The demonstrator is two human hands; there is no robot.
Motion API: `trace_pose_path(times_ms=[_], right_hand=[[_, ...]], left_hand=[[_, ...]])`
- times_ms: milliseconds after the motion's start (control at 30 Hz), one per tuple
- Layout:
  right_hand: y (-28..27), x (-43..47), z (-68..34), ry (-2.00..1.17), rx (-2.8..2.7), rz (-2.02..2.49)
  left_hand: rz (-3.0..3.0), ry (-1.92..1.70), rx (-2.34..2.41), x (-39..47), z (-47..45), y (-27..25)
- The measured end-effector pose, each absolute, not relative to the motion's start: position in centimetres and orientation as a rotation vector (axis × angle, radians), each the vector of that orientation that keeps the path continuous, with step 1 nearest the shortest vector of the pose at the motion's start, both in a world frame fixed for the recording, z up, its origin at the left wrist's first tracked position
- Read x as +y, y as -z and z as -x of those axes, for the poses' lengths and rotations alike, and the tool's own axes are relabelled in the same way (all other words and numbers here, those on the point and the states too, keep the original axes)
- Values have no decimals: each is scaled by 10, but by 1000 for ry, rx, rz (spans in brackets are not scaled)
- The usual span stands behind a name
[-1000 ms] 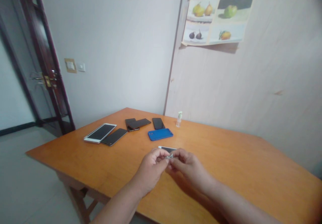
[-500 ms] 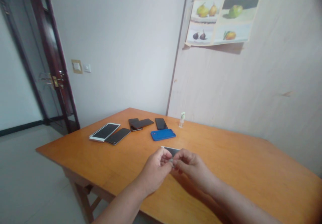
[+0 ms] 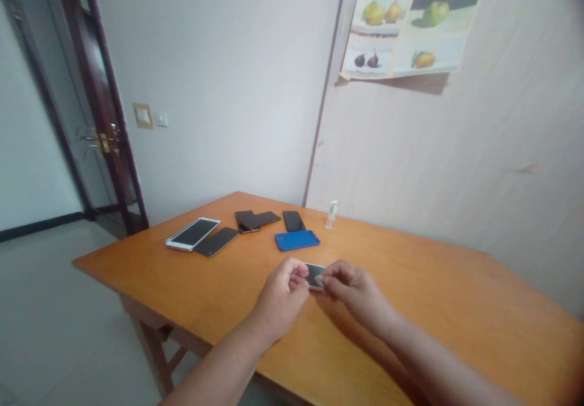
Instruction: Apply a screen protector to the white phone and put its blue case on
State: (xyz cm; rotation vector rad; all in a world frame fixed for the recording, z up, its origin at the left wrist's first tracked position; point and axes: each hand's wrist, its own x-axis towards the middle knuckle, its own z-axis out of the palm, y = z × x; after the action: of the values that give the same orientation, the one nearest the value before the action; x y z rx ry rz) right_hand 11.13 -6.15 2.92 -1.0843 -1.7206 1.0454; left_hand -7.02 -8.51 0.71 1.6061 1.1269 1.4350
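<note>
Between the thumb and index finger of my right hand [image 3: 351,284] is a small whitish, soft-looking piece [image 3: 319,280]; its kind is too small to make out. My left hand [image 3: 283,290] is just to its left, fingers loosely curled and thumb apart from the index finger, with nothing visible in it. Beneath and between the hands lies a phone [image 3: 312,273] with a dark screen and white edge, partly hidden by my fingers. Beyond it a blue phone or phone case [image 3: 297,241] lies flat, its camera corner at the left.
On the wooden table [image 3: 410,296] a white tablet [image 3: 193,234] and a black phone [image 3: 218,241] lie at the left. Two dark phones [image 3: 260,220] overlap at the back, beside another black phone [image 3: 293,221]. A small clear pump bottle [image 3: 331,216] stands near the wall.
My hands have moved apart, and the left no longer touches the whitish piece, which stays in my right fingers. More of the phone beneath shows. The view has shifted slightly.
</note>
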Motion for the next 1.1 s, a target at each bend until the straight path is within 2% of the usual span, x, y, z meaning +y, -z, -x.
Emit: trace_pose_path(times_ms=[167, 267, 533, 633, 1100], right_hand=[[-24, -34, -138, -785, -1667, 1251], [-23, -23, -150, -705, -1662, 1322], [-14, -13, -157, -568, -1737, 1373], [-11, -12, -157, -516, -1751, 1404], [-4, -10, -166, -464, -1731, 1449]], left_hand=[[-1585, -1583, 1261, -71, 80, 0], [-1620, -1541, 1395, -61, 85, 6], [-2172, -879, 1509, -51, 105, -18], [-2236, -742, 1522, -49, 109, -22], [-2415, -898, 1442, -47, 108, -3]])
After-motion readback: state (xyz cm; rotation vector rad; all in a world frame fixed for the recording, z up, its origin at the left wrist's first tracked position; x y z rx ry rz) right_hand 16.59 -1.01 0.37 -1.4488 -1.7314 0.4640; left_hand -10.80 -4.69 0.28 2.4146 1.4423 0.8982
